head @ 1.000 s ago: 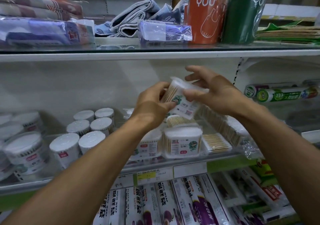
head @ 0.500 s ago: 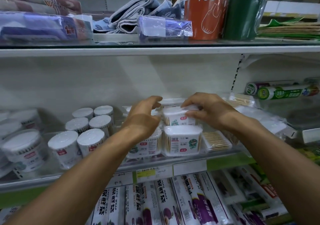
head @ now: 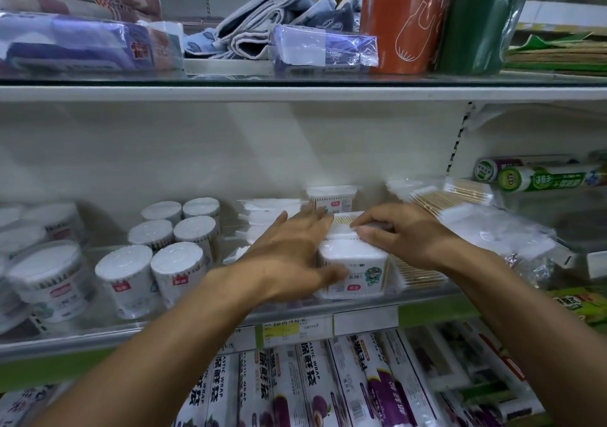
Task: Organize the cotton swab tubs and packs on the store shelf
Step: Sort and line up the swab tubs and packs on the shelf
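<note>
Both hands are down among the square cotton swab tubs on the middle shelf, so the step in hand looks like squaring a tub into its row. The left hand lies flat with fingers spread, palm against the left side and top of the front square tub, its thumb low on the tub's face. The right hand curls over the tub just behind, fingertips pressed together on its top edge, though whether it truly grips I cannot tell. Another square tub stands further back, round tubs stand to the left, and flat swab packs lie to the right. Next, I judge, comes a gentle nudge to line the tubs up without toppling any.
</note>
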The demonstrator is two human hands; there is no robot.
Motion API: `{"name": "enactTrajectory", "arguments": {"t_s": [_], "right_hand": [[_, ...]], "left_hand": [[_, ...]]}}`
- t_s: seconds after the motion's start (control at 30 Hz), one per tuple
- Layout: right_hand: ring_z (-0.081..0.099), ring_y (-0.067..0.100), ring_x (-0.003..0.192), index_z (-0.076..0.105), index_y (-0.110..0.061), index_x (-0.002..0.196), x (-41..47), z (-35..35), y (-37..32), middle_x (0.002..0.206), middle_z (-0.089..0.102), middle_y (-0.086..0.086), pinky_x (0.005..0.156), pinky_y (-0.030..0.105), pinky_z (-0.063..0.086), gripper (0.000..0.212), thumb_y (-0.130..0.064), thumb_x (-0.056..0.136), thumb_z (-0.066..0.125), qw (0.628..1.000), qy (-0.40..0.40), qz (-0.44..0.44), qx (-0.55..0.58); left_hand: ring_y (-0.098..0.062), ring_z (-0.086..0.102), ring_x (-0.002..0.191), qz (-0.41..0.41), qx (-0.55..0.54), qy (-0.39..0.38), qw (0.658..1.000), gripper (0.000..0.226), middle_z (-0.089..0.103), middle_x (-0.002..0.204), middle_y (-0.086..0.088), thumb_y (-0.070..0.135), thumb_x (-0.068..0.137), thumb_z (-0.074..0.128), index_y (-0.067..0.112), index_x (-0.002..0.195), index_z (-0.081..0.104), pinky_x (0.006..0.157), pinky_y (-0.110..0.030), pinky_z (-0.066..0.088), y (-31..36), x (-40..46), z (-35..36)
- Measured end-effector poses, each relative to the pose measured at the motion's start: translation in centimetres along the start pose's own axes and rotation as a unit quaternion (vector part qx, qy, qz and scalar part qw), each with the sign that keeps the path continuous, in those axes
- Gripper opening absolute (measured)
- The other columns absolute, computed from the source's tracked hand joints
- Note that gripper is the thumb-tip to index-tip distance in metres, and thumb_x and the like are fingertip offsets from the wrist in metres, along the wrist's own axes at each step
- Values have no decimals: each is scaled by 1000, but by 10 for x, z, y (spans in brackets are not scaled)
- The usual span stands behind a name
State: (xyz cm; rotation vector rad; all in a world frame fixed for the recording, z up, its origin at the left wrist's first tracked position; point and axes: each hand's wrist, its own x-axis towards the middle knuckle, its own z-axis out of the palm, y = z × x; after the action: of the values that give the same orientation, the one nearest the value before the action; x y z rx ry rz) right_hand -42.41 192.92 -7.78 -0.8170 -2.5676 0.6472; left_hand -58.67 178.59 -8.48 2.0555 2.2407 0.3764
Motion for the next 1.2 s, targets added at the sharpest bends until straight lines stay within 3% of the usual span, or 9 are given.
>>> {"name": "enactTrajectory", "arguments": {"t_s": [0.13, 0.3, 0.47, 0.6, 0.7, 0.8, 0.9, 1.0, 1.2], "right_hand": [[57, 6, 94, 69, -35, 101, -1, 6, 1, 99, 58, -21, 80, 30, 48, 13, -39, 92, 61, 1000, 10, -10, -7], [55, 6, 98, 69, -31, 106, 1, 13, -5, 107, 60, -11, 78, 16, 42, 17, -37, 92, 61, 999, 28, -37, -11], [57, 10, 96, 71, -27, 102, 3, 11, -4, 105, 61, -10, 81, 26, 45, 18, -37, 93, 58, 999, 33, -41, -8], [62, 20, 95, 72, -15, 104, 16, -7, -6, 103, 69, 1, 81, 35, 52, 19, -19, 96, 55, 986, 165, -29, -2], [61, 19, 109, 66, -18, 122, 31, -15, -5, 123, 66, 2, 97, 31, 47, 30, -18, 93, 62, 991, 39, -9, -124], [53, 14, 121, 55, -25, 136, 46, -12, -3, 139, 55, -4, 92, 19, 34, 45, -21, 92, 63, 972, -100, -2, -212], [56, 15, 117, 55, -30, 135, 54, -5, 0, 138, 55, -5, 95, 20, 40, 42, -23, 94, 60, 965, -157, 20, -211], [60, 13, 105, 58, -36, 126, 58, 4, 9, 128, 62, -7, 96, 33, 50, 34, -28, 94, 58, 965, -167, 8, -200], [58, 15, 106, 58, -37, 118, 64, 7, 23, 127, 60, -7, 90, 29, 46, 24, -29, 96, 56, 964, -104, -23, -244]], "left_hand": [[-8, -20, 146, 9, 73, -15, 997, 96, -17, 161, 7, 65, 88, 49, 31, 153, -12, 120, -38, -10, -4, 3, 8], [-9, -20, 146, 1, 74, -7, 997, 91, -14, 162, 7, 67, 89, 43, 29, 154, -8, 121, -38, -8, -3, 5, 12], [-13, -9, 149, -1, 82, 3, 997, 79, -2, 163, 3, 64, 94, 35, 24, 155, 5, 121, -36, -5, 1, 2, 9], [-15, -7, 149, 0, 88, -10, 996, 78, -2, 164, 1, 62, 95, 34, 22, 155, 5, 121, -36, -4, 2, 2, 8], [-16, -8, 149, 0, 89, -19, 996, 78, -4, 163, 1, 61, 95, 35, 22, 155, 4, 121, -36, -4, 2, 3, 8], [-16, -7, 149, 0, 91, -18, 996, 79, -3, 163, 1, 61, 95, 36, 22, 155, 3, 121, -36, -4, 3, 2, 9], [-16, -7, 149, 0, 92, -19, 996, 80, -3, 163, 1, 62, 94, 37, 23, 155, 3, 121, -36, -4, 3, 2, 8], [-15, -7, 149, 0, 88, -18, 996, 79, -2, 163, 1, 62, 94, 38, 23, 155, 4, 122, -38, -3, 4, 1, 8], [-15, -4, 149, -5, 81, -12, 997, 80, 0, 163, 2, 62, 93, 40, 24, 155, 5, 122, -37, -2, 5, -1, 7]]}}
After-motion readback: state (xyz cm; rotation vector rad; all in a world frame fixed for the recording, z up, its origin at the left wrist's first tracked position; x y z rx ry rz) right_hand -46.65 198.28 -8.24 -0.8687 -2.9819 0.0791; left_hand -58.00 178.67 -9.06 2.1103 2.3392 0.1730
